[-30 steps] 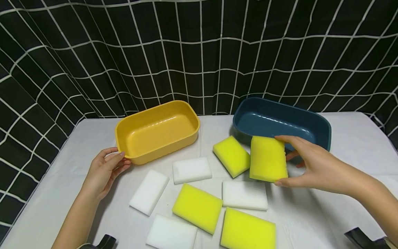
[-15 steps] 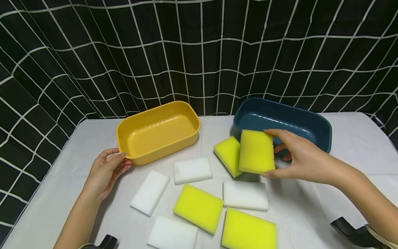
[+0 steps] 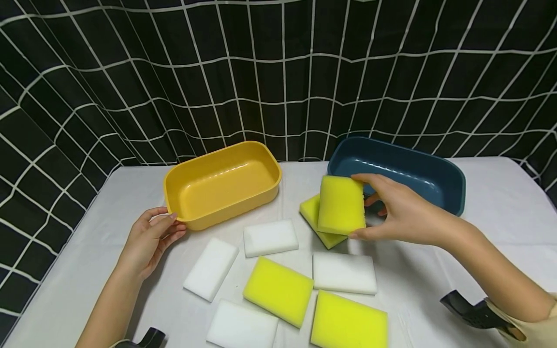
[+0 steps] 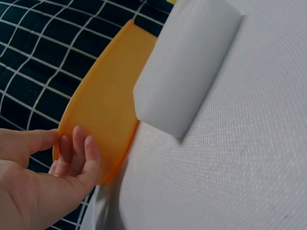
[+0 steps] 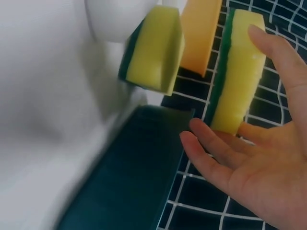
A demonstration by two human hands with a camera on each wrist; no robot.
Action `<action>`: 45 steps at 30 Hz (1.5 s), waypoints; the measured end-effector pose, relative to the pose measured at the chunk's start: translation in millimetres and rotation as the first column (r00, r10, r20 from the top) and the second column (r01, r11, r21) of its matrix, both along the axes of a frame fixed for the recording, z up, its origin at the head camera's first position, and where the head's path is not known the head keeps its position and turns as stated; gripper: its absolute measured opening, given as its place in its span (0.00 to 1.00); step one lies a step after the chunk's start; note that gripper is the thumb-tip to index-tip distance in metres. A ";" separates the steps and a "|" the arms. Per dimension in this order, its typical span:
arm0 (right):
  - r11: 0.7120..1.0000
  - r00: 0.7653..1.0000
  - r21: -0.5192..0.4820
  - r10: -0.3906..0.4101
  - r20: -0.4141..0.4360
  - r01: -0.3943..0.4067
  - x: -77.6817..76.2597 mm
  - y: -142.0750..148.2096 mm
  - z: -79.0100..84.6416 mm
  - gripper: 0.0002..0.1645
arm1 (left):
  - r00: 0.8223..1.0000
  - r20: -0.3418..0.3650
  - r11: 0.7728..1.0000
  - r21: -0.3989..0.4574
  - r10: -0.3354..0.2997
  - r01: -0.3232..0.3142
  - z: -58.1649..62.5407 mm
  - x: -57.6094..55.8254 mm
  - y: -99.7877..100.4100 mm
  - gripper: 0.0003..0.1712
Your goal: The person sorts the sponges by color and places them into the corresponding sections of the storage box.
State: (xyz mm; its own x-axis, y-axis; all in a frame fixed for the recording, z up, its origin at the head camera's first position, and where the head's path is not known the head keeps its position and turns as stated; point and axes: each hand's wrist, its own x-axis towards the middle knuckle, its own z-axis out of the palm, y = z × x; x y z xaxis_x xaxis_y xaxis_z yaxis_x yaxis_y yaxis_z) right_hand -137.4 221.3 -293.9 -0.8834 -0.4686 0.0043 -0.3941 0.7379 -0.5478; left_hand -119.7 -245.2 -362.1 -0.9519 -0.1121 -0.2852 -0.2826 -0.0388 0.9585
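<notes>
My right hand (image 3: 398, 212) pinches a yellow sponge (image 3: 341, 204) by its two edges, raised above the table in front of the blue tub (image 3: 452, 193). In the right wrist view this sponge (image 5: 240, 72) shows a green scouring side. Below it, partly covered in the head view, lies another yellow sponge (image 3: 310, 210). At the left, my left hand (image 3: 148, 237) pinches the near left corner of the yellow tub (image 3: 230, 205), thumb on the rim; the left wrist view shows its fingers against the tub's wall (image 4: 110, 96). Both tubs have nothing inside.
Two more yellow sponges (image 3: 278, 291) (image 3: 349, 321) lie near the table's front. Several white sponges (image 3: 271, 238) are scattered among them, one (image 3: 344, 273) just below the right hand. A black gridded cloth (image 3: 278, 72) hangs behind the table (image 3: 500, 193).
My right hand has carried the yellow sponge left and slightly toward the back, so it now overlaps the sponge lying on the table. The left hand stays at the yellow tub's corner.
</notes>
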 end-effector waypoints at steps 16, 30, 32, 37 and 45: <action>0.999 0.999 0.006 0.041 0.004 -0.041 -23.5 -31.8 6.8 0.64 | 1.000 -0.008 1.000 -0.006 -0.015 0.015 -0.2 1.2 0.0 0.24; 0.998 0.999 0.043 0.040 0.008 -0.041 -43.4 -62.5 19.2 0.63 | 1.000 0.001 1.000 -0.007 -0.013 0.013 0.3 1.3 1.0 0.24; 0.998 0.999 0.045 0.044 0.012 -0.044 -47.6 -68.0 19.9 0.63 | 1.000 -0.002 1.000 -0.004 -0.014 0.014 0.2 1.2 0.1 0.23; 0.998 0.998 0.040 0.053 0.022 -0.053 -56.9 -79.6 20.3 0.63 | 1.000 -0.004 1.000 0.011 -0.016 0.016 -0.2 0.1 -0.6 0.23; 0.997 0.997 0.032 0.063 0.047 -0.064 -72.8 -98.0 17.3 0.62 | 1.000 0.000 1.000 0.015 -0.014 0.014 -0.4 0.7 -1.7 0.24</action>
